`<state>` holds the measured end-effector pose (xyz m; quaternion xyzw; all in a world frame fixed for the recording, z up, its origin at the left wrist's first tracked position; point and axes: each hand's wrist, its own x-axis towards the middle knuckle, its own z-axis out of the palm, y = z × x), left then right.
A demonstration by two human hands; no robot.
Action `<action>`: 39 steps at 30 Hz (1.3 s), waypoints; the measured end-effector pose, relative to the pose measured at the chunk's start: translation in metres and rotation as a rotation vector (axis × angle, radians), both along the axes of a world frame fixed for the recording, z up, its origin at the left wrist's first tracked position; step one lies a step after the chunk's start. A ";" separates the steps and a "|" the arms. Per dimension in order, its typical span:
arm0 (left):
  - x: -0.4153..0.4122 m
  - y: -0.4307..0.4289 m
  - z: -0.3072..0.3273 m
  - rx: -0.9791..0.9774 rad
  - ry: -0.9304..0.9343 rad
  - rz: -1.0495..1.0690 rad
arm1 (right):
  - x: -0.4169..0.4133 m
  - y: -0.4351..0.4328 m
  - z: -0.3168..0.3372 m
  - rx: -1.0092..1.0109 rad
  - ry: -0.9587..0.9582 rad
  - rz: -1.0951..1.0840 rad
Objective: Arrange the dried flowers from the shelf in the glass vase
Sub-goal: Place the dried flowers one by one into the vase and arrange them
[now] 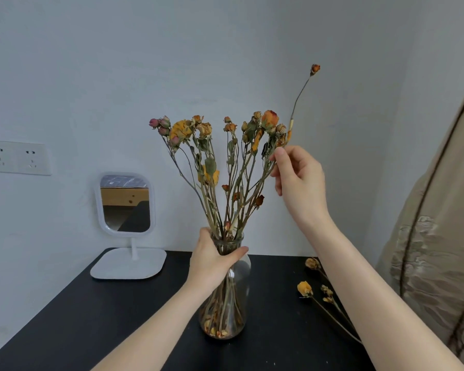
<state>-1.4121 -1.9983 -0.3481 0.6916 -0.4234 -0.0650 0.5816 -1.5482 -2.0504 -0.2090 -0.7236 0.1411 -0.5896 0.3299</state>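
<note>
One glass vase (240, 287), one dried flower (315, 68) aloft
The left hand (212, 263) grips the vase's neck. The right hand (299, 180) fingers (280, 158) pinch the stem, bud high above them.

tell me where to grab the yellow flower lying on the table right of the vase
Pinch the thin stem a little behind the head of the yellow flower, coming down from above. It lies flat on the black table, stem trailing toward the near right, and the dried head would probably crumble if squeezed.
</note>
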 end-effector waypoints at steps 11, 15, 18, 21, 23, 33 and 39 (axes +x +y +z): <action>0.021 0.006 -0.010 0.052 0.075 -0.151 | 0.016 0.004 -0.004 -0.106 -0.087 -0.188; 0.021 0.004 -0.013 0.027 0.076 -0.143 | 0.033 0.006 -0.021 -0.174 0.062 -0.221; 0.020 0.002 -0.017 -0.008 0.071 -0.117 | 0.042 0.007 -0.032 -0.200 0.180 -0.241; 0.021 0.001 -0.018 -0.016 0.058 -0.110 | 0.045 0.007 -0.036 -0.216 0.253 -0.241; 0.020 0.001 -0.019 -0.016 0.056 -0.109 | 0.047 0.007 -0.033 -0.212 0.289 -0.243; 0.021 0.002 -0.021 -0.020 0.044 -0.103 | 0.058 0.005 -0.014 -0.186 0.491 -0.326; 0.022 0.000 -0.022 -0.009 0.020 -0.081 | 0.057 0.007 -0.015 -0.209 0.803 -0.424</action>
